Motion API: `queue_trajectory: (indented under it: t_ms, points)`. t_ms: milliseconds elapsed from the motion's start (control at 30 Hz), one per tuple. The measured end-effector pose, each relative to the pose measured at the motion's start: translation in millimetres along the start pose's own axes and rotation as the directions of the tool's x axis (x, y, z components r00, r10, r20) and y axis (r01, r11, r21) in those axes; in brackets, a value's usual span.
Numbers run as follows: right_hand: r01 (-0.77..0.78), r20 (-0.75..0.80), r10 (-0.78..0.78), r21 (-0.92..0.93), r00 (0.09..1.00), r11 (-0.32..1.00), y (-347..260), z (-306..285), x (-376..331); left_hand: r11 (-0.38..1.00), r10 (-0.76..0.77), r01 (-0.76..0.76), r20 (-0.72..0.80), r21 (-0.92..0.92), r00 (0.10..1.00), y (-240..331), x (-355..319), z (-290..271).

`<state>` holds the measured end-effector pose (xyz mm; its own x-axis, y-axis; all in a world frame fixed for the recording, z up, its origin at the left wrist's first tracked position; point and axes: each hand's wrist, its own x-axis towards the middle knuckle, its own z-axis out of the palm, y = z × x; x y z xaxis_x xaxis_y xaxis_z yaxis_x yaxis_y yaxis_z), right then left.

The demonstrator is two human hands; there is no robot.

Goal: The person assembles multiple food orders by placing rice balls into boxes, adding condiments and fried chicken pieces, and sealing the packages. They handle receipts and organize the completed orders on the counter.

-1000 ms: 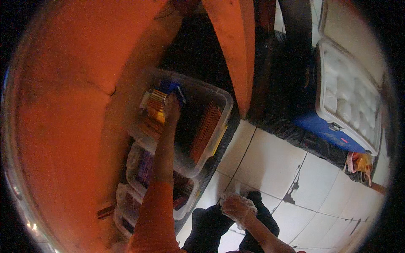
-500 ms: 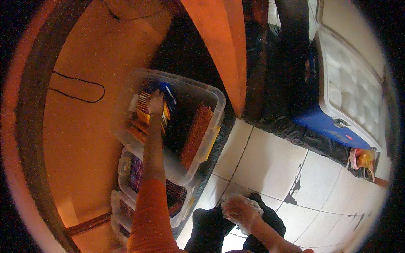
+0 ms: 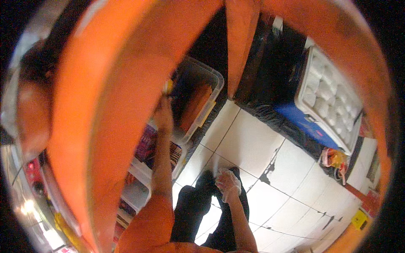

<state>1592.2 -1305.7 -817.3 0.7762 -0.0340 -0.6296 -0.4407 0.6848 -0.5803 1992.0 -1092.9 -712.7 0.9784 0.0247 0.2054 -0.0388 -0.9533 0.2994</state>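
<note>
My left hand is at the upper clear plastic bin, its fingers blurred and partly hidden by an orange panel. At its fingertips is a small yellow packet, apparently gripped. An orange-brown stack of flat packs stands along the bin's right side. My right hand is closed on a crumpled clear plastic bag, held low over my dark-trousered legs.
Orange upright panels cross the view on the left. Below the upper bin sit more clear bins of packs. A blue cooler with its white lid raised stands right, beside a colourful bag. White floor tiles show cracks.
My view has shifted, bringing the orange panel across the left part of the bin. My left hand has drawn back from the yellow packs inside it. My right hand still holds the plastic bag.
</note>
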Motion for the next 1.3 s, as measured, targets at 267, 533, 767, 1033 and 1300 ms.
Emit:
queue_trajectory:
  t_ms: [267, 533, 767, 1033, 1300]
  points:
    - [-0.110, -0.321, 0.192, 0.256, 0.928, 0.960, -183.7, 104.1, -209.4, 0.642, -0.172, 0.308, 0.260, -0.702, 0.950, 198.3, -230.9, -281.0]
    - [0.136, -0.127, -0.188, -0.340, 0.974, 0.931, -272.6, 225.1, -337.2, 0.488, 0.179, 0.314, 0.445, -0.814, 0.877, 161.4, -355.0, -565.3]
    - [0.133, 0.513, 0.192, -0.531, 0.837, 0.837, -220.5, 383.5, -444.4, 0.444, -0.686, 0.394, -0.022, -0.804, 0.727, 68.6, -498.0, -712.1]
    - [0.689, 0.781, 0.271, -0.625, 0.563, 0.367, -54.3, 592.8, -526.7, 0.301, -0.953, 0.140, -0.294, -0.943, 0.068, -46.8, -737.8, -805.9]
    - [0.889, 0.647, 0.762, -0.345, -0.007, 0.302, 102.1, 609.1, -752.8, 0.482, -0.876, 0.255, -0.463, -0.838, 0.134, -127.2, -838.1, -828.2]
